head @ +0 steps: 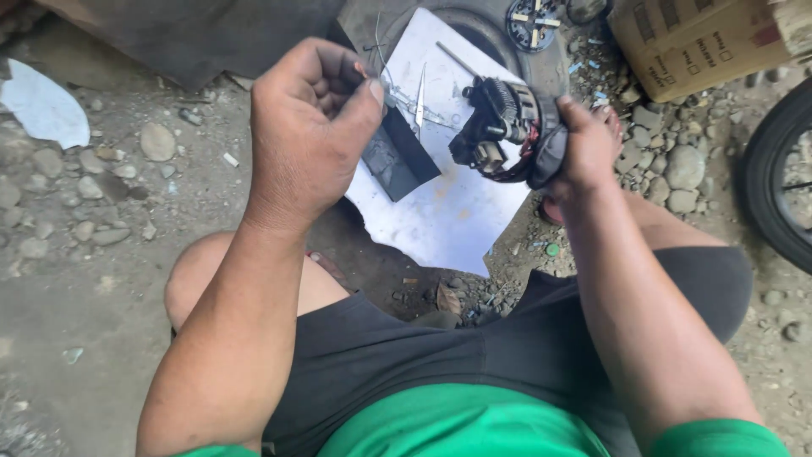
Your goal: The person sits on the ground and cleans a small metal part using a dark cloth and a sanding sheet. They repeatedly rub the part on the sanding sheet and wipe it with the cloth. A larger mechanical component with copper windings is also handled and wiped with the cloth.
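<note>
While gravel lies below, right hand grips a motor part; left hand pinches wire.

Green short-sleeved shirt, dark grey shorts, arms bare below sleeves.

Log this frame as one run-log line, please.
left hand: pinches thin wire | right hand: grips black wound motor part | below: white sheet, dark block | ground: gravel
</note>
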